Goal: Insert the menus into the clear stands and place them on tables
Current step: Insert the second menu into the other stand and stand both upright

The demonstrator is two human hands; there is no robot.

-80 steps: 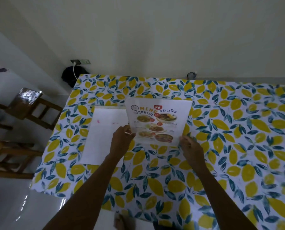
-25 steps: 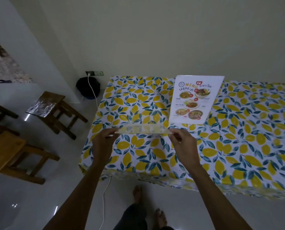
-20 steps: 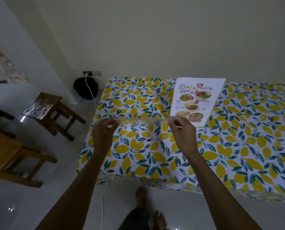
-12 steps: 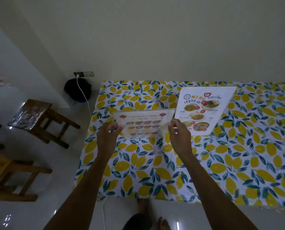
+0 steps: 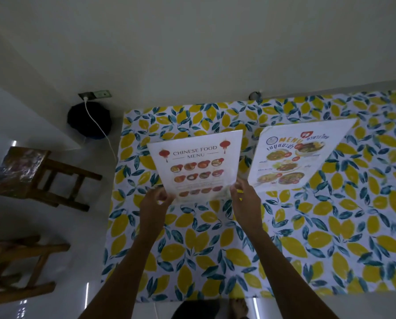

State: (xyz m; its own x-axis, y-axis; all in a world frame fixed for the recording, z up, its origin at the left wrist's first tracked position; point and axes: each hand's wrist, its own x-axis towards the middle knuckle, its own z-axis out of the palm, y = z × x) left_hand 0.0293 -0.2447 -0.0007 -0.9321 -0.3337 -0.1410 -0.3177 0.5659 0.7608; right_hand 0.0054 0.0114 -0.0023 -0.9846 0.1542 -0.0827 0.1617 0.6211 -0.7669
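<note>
A clear stand holding a white "Chinese Food Menu" sheet (image 5: pixel 195 166) stands tilted back on the left part of the lemon-print table (image 5: pixel 307 226). My left hand (image 5: pixel 154 202) pinches its lower left corner and my right hand (image 5: pixel 244 198) grips its lower right corner. To its right stands a second clear stand with a colourful food menu (image 5: pixel 293 155), free of both hands. The base of the held stand is hidden behind my fingers.
The table's left edge (image 5: pixel 114 203) and near edge drop to a glossy white floor. Two wooden stools (image 5: pixel 38 176) stand at the left. A black bag (image 5: pixel 90 122) with a white cable lies by the wall socket. My feet show below the near edge.
I lifted the Chinese menu stand from lying flat and edge-on to upright and moved it forward onto the table, beside the other menu. Both hands kept hold of its lower corners.
</note>
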